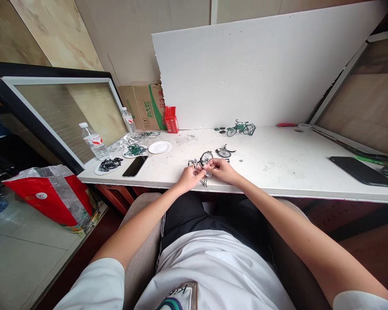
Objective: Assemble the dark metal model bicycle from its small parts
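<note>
My left hand (191,177) and my right hand (223,170) meet near the front edge of the white table, fingers pinched together on a small black model bicycle (206,157). One spoked wheel shows just beyond my fingertips, and thin black frame parts stick out to the left and below. My fingers cover the middle of the model, so the exact spot each hand grips is hidden. Just behind my right hand lies a loose black wheel assembly (224,153). Farther back stands a green model bicycle (241,128), with small dark pieces (222,131) at its left.
To the left are a plate of black parts (110,165), a plate of green parts (136,150), a white plate (160,147), a phone (135,166) and water bottles (95,142). A red box (171,119) stands behind. At right lies a black device (364,171).
</note>
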A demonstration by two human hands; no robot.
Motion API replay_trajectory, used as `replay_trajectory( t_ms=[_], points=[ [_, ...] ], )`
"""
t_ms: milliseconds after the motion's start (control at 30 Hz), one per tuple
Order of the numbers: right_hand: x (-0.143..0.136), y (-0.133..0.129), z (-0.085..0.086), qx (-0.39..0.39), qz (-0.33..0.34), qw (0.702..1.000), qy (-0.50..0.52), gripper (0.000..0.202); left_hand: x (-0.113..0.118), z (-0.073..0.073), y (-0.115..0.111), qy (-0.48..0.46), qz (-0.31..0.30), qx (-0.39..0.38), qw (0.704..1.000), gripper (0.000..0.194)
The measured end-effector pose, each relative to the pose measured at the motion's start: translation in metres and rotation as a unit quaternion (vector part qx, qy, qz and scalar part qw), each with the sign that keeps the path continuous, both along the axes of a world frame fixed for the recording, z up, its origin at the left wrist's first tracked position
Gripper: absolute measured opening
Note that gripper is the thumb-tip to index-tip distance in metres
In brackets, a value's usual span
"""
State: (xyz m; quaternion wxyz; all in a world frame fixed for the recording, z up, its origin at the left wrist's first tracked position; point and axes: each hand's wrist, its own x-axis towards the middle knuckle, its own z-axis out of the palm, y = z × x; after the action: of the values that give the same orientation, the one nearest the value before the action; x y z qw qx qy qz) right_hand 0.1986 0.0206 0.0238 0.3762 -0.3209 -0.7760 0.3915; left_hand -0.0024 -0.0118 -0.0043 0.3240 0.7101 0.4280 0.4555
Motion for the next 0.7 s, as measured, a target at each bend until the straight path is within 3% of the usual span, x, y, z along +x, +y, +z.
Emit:
replay_trajectory(
  t_ms=[300, 500, 700],
  points=[
    [0.003, 0.0, 0.0, -0.013, -0.029, 0.999, 0.038, 0.057, -0.003, 0.005, 0.004, -0.053, -0.01, -0.034, 0.998, 0.034],
    [0.004, 0.002, 0.001, -0.113, -0.033, 0.983, 0.14, 0.053, -0.001, 0.003, 0.01, -0.13, 0.022, -0.091, 0.987, 0.032],
    [0.002, 0.007, -0.004, -0.086, -0.045, 0.989, 0.11, 0.05, -0.003, 0.002, 0.013, -0.169, 0.036, -0.101, 0.98, 0.033]
  ],
)
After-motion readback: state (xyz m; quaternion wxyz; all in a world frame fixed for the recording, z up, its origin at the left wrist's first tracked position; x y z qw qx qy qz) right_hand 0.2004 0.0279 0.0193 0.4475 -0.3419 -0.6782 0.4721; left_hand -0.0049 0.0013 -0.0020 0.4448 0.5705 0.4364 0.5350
